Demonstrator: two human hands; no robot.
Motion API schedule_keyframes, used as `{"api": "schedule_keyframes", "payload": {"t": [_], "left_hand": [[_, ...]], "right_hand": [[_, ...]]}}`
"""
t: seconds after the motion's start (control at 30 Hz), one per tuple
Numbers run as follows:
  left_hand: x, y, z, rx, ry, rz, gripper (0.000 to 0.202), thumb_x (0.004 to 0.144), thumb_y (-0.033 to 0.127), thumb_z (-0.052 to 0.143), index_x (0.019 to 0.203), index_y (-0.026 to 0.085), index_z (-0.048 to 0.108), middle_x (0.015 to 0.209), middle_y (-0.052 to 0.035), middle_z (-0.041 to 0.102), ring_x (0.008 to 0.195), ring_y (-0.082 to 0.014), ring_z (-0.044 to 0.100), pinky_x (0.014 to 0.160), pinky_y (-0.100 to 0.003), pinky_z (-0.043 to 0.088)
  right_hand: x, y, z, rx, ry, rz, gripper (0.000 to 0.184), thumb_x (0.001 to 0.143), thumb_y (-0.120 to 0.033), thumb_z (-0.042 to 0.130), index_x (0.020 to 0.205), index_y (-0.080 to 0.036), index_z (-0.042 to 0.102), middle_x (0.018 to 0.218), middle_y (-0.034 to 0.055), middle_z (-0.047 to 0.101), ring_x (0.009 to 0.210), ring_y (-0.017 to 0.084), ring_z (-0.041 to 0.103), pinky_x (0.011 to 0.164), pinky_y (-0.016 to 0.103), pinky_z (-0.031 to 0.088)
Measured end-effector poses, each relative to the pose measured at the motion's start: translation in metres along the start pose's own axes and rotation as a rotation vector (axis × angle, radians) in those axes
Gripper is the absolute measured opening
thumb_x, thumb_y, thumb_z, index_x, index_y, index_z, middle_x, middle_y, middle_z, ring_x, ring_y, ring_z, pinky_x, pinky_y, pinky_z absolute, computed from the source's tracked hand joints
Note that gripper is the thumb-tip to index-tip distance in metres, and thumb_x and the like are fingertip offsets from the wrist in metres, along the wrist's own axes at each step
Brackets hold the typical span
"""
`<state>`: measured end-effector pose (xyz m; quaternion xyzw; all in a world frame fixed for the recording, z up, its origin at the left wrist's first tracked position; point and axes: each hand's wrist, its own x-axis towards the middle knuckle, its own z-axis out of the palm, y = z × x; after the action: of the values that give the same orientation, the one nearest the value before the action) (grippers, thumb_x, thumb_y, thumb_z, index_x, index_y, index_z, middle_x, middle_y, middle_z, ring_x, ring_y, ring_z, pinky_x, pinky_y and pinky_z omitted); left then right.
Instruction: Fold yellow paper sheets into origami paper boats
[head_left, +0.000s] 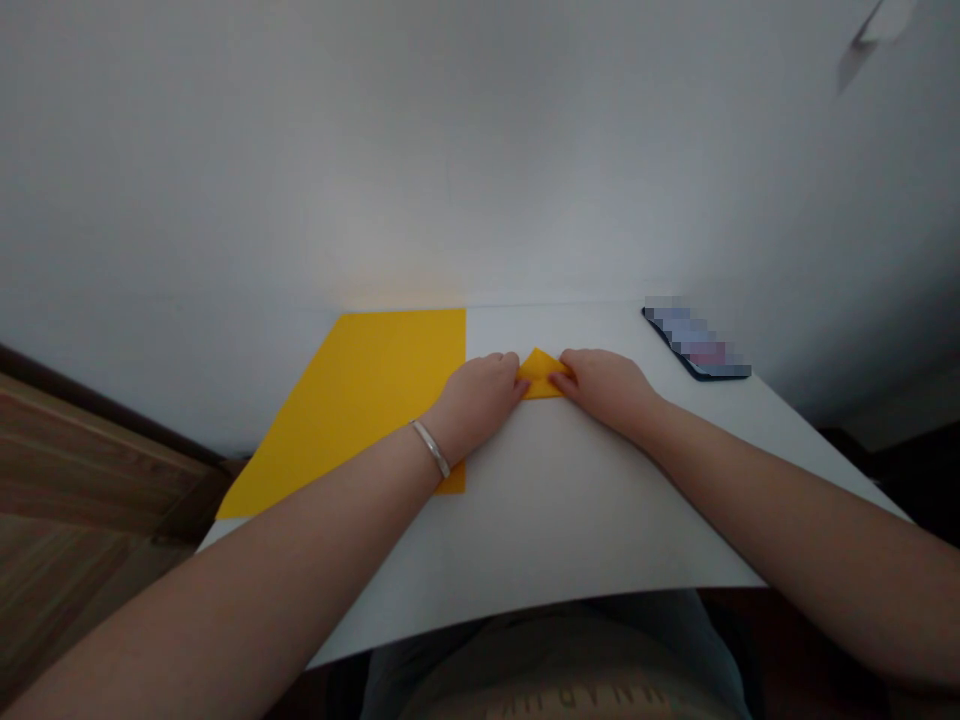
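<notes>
Both hands are working at the middle of a white table [585, 520], toward its far side, where they are holding a small folded piece of yellow paper [543, 387] between them. The left hand [480, 400] is closing its thumb and curled fingers on the paper's left end, while the right hand [613, 385] is pinching the right end in the same way. Between the two thumbs, the paper is lying low at the tabletop, its far side rising to a point and its near edge running nearly straight. A silver bracelet [431, 450] is circling the left wrist. To the left, a large yellow sheet [360, 390] is lying flat, the left hand and forearm partly covering its right and near portions. At the far right, a dark-edged phone [697, 350] is resting on the table, its screen blurred into blocks.
</notes>
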<state>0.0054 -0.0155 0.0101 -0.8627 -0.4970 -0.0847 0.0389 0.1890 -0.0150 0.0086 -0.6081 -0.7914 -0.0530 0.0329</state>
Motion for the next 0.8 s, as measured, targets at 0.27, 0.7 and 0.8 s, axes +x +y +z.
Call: {"api": "schedule_keyframes", "payload": {"t": [0.27,0.7,0.8], "left_hand": [[0.0,-0.023,-0.024,-0.216,-0.263,-0.071,0.024,0.082,0.04,0.055,0.09,0.018,0.061,0.082,-0.003,0.066,0.069,-0.0162,0.058,0.057,-0.025,0.037],[0.005,-0.032,-0.025,-0.261,-0.311,-0.079,0.023,0.079,0.034,0.056,0.087,0.017,0.069,0.081,-0.0033,0.07,0.07,-0.0158,0.06,0.062,-0.024,0.04],[0.006,-0.035,-0.023,-0.256,-0.302,-0.057,0.025,0.08,0.033,0.052,0.086,0.017,0.07,0.082,-0.0042,0.071,0.071,-0.0161,0.061,0.062,-0.024,0.04]], "right_hand": [[0.0,0.001,0.0,0.024,-0.01,0.005,0.033,0.091,-0.044,0.038,0.09,-0.02,0.062,0.088,0.0072,0.069,0.079,0.022,0.062,0.055,0.029,0.033],[0.0,0.001,-0.001,0.036,-0.025,0.012,0.035,0.091,-0.044,0.037,0.091,-0.02,0.061,0.088,0.0076,0.069,0.078,0.022,0.062,0.055,0.029,0.033],[0.001,0.001,-0.002,0.046,-0.049,0.021,0.035,0.092,-0.044,0.037,0.092,-0.02,0.062,0.09,0.0079,0.069,0.08,0.022,0.062,0.057,0.029,0.035]]}}
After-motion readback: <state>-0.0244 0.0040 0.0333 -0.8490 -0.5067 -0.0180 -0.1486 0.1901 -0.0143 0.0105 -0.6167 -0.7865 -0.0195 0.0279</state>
